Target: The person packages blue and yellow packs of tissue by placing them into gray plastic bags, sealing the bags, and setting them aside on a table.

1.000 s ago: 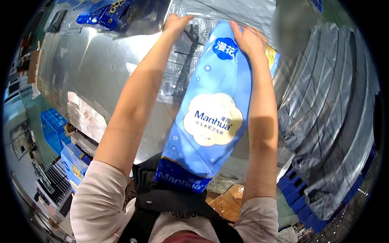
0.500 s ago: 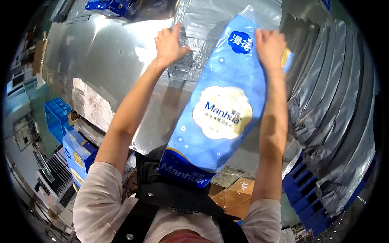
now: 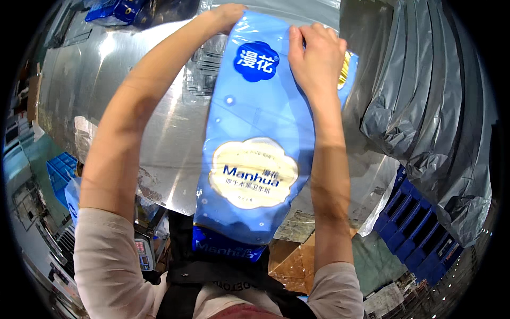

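Note:
A tall light-blue plastic toilet paper pack (image 3: 260, 117), with a cream cloud-shaped label and a dark blue near end, stretches from my apron up over the metal worktop (image 3: 175, 111). My left hand (image 3: 231, 17) grips its far left corner; most of those fingers are hidden behind the film. On the far right side my right hand (image 3: 317, 56) is closed over the pack's upper edge, thumb against the front. A side panel with a yellow patch (image 3: 344, 72) shows just beyond the right wrist.
Grey plastic sheeting (image 3: 425, 106) hangs in folds on the right, above a blue slatted crate (image 3: 414, 228). Another blue pack (image 3: 114, 11) lies at the far left of the worktop. A brown cardboard box (image 3: 292, 260) is below the near edge; a blue basket (image 3: 61, 173) stands at left.
My left hand has gone from open above the worktop to the pack's far left corner. The pack has swung left and stands straighter, and my right hand has shifted left with it.

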Available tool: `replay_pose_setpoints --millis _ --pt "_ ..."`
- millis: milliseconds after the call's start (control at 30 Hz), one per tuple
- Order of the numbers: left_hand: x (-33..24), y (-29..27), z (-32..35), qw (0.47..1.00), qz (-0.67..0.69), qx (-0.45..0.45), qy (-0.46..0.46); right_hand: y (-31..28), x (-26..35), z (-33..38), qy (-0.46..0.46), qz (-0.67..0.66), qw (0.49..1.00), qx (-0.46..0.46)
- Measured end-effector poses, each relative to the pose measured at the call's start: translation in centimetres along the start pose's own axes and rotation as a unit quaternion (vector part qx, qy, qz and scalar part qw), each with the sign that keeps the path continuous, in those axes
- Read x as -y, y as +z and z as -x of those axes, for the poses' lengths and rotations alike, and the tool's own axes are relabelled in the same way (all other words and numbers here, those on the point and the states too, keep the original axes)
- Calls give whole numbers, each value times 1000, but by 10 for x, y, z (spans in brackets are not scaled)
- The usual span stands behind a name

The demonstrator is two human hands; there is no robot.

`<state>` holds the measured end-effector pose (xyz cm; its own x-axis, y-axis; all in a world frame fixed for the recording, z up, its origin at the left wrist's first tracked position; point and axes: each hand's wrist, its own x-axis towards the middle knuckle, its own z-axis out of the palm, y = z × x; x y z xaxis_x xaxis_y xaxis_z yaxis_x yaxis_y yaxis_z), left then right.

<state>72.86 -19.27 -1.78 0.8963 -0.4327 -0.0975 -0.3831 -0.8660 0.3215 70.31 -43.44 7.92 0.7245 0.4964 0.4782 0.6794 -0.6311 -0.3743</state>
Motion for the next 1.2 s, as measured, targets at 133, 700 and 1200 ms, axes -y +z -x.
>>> replay_pose_setpoints --millis 133,700,1200 --pt "-37 -4 5 970 -190 94 -116 35 -44 14 51 50 997 -6" --pt "-51 -62 -23 977 -159 -91 -105 58 -18 -80 155 118 981 -2" --pt "-24 28 45 910 197 -169 -325 54 -144 20 254 9 958 135"
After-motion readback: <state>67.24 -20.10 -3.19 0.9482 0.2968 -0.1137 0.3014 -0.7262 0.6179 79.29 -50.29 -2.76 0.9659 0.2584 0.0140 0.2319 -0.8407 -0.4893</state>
